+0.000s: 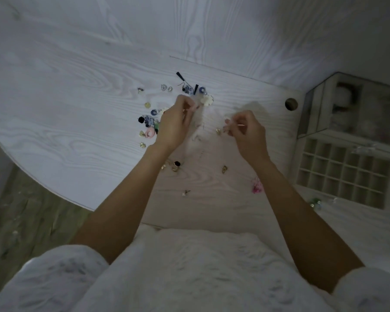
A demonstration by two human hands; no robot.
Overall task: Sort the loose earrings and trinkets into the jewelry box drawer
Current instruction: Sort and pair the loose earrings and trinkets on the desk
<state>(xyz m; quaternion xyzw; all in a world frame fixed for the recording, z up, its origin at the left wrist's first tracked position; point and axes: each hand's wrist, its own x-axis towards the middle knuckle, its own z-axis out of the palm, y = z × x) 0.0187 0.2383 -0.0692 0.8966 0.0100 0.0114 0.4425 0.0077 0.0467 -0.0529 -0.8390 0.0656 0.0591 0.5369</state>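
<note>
Loose earrings and trinkets (153, 113) lie scattered on the white table (77, 97): blue-and-white pieces, black tassels, a pink one (149, 132), gold bits (176, 165). My left hand (173, 124) hovers over the pile with fingers pinched on something small and pale. My right hand (245, 131) is to the right, pinching a small earring by its thin post. A pink trinket (256, 188) lies beside my right forearm. The jewelry box drawer (340, 174), a grid of small compartments, is pulled out at the right.
The mirrored jewelry box (351, 109) stands at the far right behind the drawer. A round cable hole (291, 104) is in the tabletop. A small green trinket (315, 202) lies near the drawer's front. Floor shows at the lower left past the table's curved edge.
</note>
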